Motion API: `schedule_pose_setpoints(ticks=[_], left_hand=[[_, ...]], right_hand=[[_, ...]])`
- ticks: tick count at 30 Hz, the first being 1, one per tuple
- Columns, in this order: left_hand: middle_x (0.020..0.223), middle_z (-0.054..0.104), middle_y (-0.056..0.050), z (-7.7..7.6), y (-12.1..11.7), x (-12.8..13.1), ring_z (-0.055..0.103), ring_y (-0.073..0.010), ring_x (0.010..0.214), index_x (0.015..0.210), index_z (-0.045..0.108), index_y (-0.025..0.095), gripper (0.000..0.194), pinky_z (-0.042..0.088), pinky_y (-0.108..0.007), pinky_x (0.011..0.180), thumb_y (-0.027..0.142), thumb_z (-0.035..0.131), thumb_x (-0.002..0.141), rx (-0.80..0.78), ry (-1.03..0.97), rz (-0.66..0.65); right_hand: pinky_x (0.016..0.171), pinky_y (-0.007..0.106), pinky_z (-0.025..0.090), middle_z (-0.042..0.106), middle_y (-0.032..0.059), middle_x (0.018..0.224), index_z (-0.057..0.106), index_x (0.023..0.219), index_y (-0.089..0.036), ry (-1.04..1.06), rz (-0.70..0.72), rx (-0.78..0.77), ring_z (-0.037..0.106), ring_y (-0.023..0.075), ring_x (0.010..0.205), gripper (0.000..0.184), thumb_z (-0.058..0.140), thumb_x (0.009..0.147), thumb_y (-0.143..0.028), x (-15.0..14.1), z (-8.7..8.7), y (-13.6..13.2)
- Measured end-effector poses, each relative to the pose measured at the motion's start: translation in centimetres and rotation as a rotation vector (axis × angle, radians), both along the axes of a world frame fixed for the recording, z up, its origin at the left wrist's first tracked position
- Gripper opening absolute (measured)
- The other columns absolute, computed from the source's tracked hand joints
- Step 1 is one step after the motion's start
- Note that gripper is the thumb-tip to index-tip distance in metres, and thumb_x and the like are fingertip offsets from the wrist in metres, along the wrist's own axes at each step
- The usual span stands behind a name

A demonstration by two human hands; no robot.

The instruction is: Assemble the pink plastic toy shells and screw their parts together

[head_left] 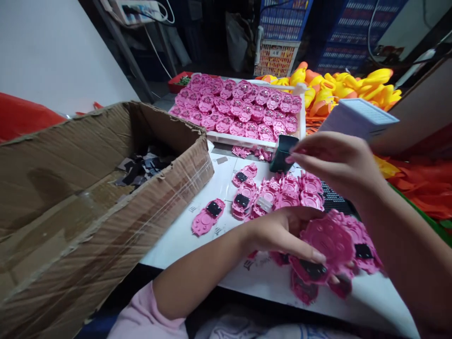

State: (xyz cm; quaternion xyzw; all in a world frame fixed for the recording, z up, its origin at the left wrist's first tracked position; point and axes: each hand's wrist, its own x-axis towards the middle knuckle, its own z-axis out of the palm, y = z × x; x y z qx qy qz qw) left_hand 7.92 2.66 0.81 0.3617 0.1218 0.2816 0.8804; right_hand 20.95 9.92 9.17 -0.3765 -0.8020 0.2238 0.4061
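My left hand (282,233) is closed on a pink plastic toy part (326,242), thumb on top, low at the right of the white table (197,226). A black chip sits on that part's lower end. My right hand (335,160) hovers above, fingers drawn together near a dark green block (281,151); whether it holds anything I cannot make out. More pink parts with black chips (243,193) lie scattered between and below the hands.
A big open cardboard box (88,197) with dark scraps fills the left. A white tray (300,122) of several pink parts stands behind. Yellow and orange plastic pieces (346,84) pile at the back right beside a white box (356,117). Blue crates stand farther back.
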Motion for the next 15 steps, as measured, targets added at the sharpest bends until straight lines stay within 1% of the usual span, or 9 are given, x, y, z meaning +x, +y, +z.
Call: schedule_pose_setpoints(ticks=[1, 2, 3, 4, 5, 7, 10, 13, 15], left_hand=[[0.084, 0.066, -0.002, 0.0, 0.0, 0.2, 0.063, -0.0113, 0.071, 0.098, 0.063, 0.016, 0.054, 0.050, -0.026, 0.075, 0.015, 0.086, 0.050, -0.004, 0.006, 0.053], [0.086, 0.066, -0.003, 0.1, -0.1, 0.4, 0.063, -0.0122, 0.073, 0.100, 0.062, 0.016, 0.053, 0.049, -0.028, 0.076, 0.014, 0.086, 0.052, -0.006, 0.019, 0.101], [0.087, 0.066, -0.004, 0.2, -0.2, 0.5, 0.063, -0.0127, 0.075, 0.100, 0.060, 0.015, 0.053, 0.049, -0.028, 0.077, 0.013, 0.085, 0.054, -0.009, 0.038, 0.152], [0.087, 0.066, -0.004, 0.4, -0.3, 0.7, 0.063, -0.0122, 0.075, 0.101, 0.058, 0.015, 0.052, 0.048, -0.028, 0.077, 0.013, 0.084, 0.056, -0.011, 0.064, 0.208], [0.086, 0.065, -0.004, 0.6, -0.5, 0.9, 0.062, -0.0111, 0.074, 0.102, 0.056, 0.015, 0.051, 0.047, -0.027, 0.076, 0.012, 0.082, 0.058, -0.009, 0.100, 0.254], [0.082, 0.062, -0.001, 1.0, -1.0, 1.3, 0.059, -0.0088, 0.070, 0.105, 0.051, 0.015, 0.051, 0.046, -0.024, 0.071, 0.012, 0.079, 0.063, 0.004, 0.180, 0.294], [0.085, 0.060, 0.000, 1.0, -1.7, 1.9, 0.057, -0.0083, 0.072, 0.115, 0.045, 0.015, 0.058, 0.044, -0.021, 0.067, 0.012, 0.075, 0.066, 0.044, 0.305, 0.343], [0.092, 0.060, -0.001, 0.4, -2.2, 2.4, 0.056, -0.0096, 0.076, 0.124, 0.040, 0.017, 0.064, 0.044, -0.021, 0.066, 0.014, 0.073, 0.069, 0.105, 0.400, 0.394], [0.091, 0.060, -0.002, 0.0, -2.4, 2.6, 0.056, -0.0101, 0.075, 0.125, 0.041, 0.017, 0.061, 0.044, -0.022, 0.065, 0.018, 0.071, 0.072, 0.141, 0.413, 0.392]], right_hand=[[0.060, 0.026, 0.048, 0.067, 0.0003, 0.078, 0.069, 0.084, -0.022, 0.163, -0.022, -0.043, 0.060, 0.0126, 0.069, 0.011, 0.071, 0.073, -0.020, 1.5, -0.3, -1.7], [0.061, 0.026, 0.049, 0.068, 0.0002, 0.080, 0.069, 0.082, -0.023, 0.311, -0.053, -0.037, 0.062, 0.0130, 0.072, 0.013, 0.073, 0.071, -0.016, 2.9, -0.7, -3.3], [0.062, 0.026, 0.050, 0.068, 0.0008, 0.082, 0.070, 0.081, -0.023, 0.408, -0.069, -0.023, 0.063, 0.0137, 0.076, 0.016, 0.073, 0.070, -0.012, 4.0, -1.4, -4.7], [0.066, 0.027, 0.051, 0.068, 0.0017, 0.084, 0.070, 0.081, -0.022, 0.431, -0.087, 0.008, 0.064, 0.0144, 0.080, 0.018, 0.072, 0.070, -0.008, 4.8, -2.2, -5.7], [0.067, 0.028, 0.052, 0.068, 0.0023, 0.086, 0.070, 0.082, -0.022, 0.406, -0.082, 0.064, 0.064, 0.0147, 0.081, 0.022, 0.072, 0.068, -0.004, 5.4, -3.0, -6.5], [0.069, 0.029, 0.053, 0.068, 0.0034, 0.089, 0.069, 0.085, -0.021, 0.247, -0.032, 0.199, 0.065, 0.0152, 0.082, 0.029, 0.072, 0.066, 0.001, 6.0, -4.6, -7.3], [0.071, 0.033, 0.055, 0.068, 0.0059, 0.091, 0.066, 0.088, -0.018, 0.061, 0.019, 0.365, 0.065, 0.0162, 0.083, 0.033, 0.072, 0.064, 0.003, 6.2, -6.6, -7.1], [0.072, 0.034, 0.056, 0.067, 0.0072, 0.089, 0.063, 0.089, -0.017, 0.031, 0.022, 0.391, 0.065, 0.0163, 0.083, 0.029, 0.070, 0.067, 0.002, 6.1, -7.7, -6.9], [0.071, 0.034, 0.056, 0.068, 0.0077, 0.089, 0.062, 0.088, -0.016, 0.028, 0.006, 0.409, 0.064, 0.0162, 0.083, 0.027, 0.069, 0.069, 0.001, 6.2, -8.1, -7.0]])
